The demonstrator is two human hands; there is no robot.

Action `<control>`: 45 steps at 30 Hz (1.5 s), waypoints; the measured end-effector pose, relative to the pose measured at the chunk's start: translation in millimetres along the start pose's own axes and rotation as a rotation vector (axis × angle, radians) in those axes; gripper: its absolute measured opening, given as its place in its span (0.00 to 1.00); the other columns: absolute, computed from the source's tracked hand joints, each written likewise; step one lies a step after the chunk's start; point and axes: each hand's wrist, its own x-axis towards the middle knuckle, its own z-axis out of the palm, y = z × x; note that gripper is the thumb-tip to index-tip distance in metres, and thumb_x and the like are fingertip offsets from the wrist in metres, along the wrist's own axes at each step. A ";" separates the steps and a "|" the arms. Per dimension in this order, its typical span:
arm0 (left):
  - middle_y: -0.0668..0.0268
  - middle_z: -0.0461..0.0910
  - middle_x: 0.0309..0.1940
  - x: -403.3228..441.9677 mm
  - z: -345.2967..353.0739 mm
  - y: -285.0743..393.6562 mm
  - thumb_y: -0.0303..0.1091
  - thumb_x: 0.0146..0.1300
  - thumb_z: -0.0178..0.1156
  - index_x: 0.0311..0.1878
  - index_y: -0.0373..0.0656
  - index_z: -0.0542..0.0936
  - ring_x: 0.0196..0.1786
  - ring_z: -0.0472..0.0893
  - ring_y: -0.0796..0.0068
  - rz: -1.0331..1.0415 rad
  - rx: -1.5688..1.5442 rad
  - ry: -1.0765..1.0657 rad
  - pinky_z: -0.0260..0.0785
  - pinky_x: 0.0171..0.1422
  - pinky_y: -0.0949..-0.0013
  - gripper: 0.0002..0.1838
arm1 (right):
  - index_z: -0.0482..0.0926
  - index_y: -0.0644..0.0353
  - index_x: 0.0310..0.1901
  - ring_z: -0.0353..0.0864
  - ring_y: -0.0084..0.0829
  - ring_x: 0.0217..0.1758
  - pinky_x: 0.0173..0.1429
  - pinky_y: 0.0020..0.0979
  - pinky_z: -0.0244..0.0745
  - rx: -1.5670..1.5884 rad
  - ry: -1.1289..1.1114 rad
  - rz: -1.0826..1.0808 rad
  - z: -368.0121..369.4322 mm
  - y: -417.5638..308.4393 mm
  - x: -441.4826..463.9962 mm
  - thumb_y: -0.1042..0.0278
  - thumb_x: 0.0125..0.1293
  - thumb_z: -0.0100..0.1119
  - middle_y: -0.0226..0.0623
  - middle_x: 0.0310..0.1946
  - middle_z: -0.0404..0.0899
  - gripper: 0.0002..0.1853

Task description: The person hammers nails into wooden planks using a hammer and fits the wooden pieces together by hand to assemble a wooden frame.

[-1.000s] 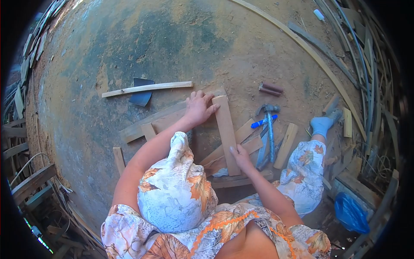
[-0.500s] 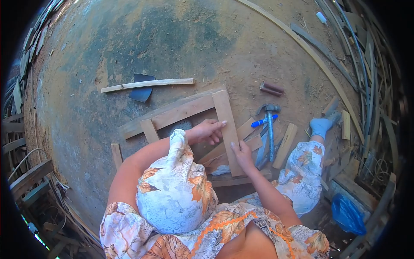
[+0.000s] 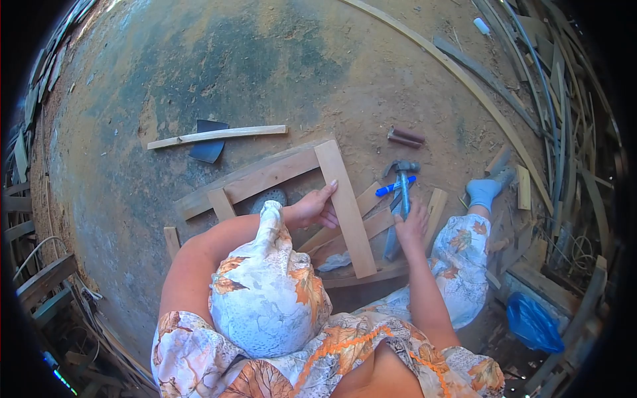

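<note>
A wooden frame of pale planks (image 3: 265, 174) stands on the ground in front of me. My left hand (image 3: 315, 207) grips the left edge of its near upright board (image 3: 348, 215), thumb on top and the other fingers partly behind. The board's upper end meets the long plank. My right hand (image 3: 412, 224) is at the blue handle of a claw hammer (image 3: 402, 166), fingers curled over it and covering its lower part. A blue marker (image 3: 396, 186) lies across the ground beside the hammer, close to the handle.
Sandpaper (image 3: 208, 151) lies under a thin wood strip (image 3: 219, 136); a brown roll (image 3: 405, 136) is beyond the hammer. Wood offcuts (image 3: 436, 211) lie around the frame. My socked foot (image 3: 483, 192) and a blue plastic bag (image 3: 533, 323) are at right. Scrap wood piles line both sides.
My right hand has left the upright board and moved right onto the hammer handle. My left hand stays on the board. The view has shifted slightly.
</note>
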 end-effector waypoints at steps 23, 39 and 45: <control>0.50 0.83 0.35 -5.6 1.2 1.7 0.68 0.68 0.41 0.46 0.31 0.78 0.34 0.84 0.59 0.008 -0.016 0.038 0.79 0.40 0.59 0.41 | 0.76 0.60 0.32 0.64 0.12 0.19 0.22 0.19 0.57 1.248 -0.493 -0.060 -56.7 -108.8 53.3 0.53 0.73 0.53 0.21 0.15 0.65 0.18; 0.51 0.82 0.34 1.3 -1.2 0.6 0.68 0.68 0.41 0.45 0.31 0.78 0.34 0.84 0.60 0.034 -0.059 0.042 0.79 0.41 0.59 0.41 | 0.73 0.61 0.28 0.61 0.15 0.20 0.24 0.25 0.58 1.016 -0.423 -0.059 -16.4 -97.0 51.3 0.53 0.73 0.51 0.24 0.15 0.64 0.20; 0.53 0.83 0.35 -1.7 -6.9 0.9 0.71 0.66 0.41 0.47 0.35 0.79 0.34 0.85 0.62 0.045 -0.056 0.022 0.80 0.41 0.61 0.41 | 0.73 0.58 0.30 0.62 0.12 0.19 0.21 0.21 0.57 1.299 -0.563 0.201 -86.4 -129.1 69.2 0.53 0.73 0.52 0.22 0.15 0.63 0.18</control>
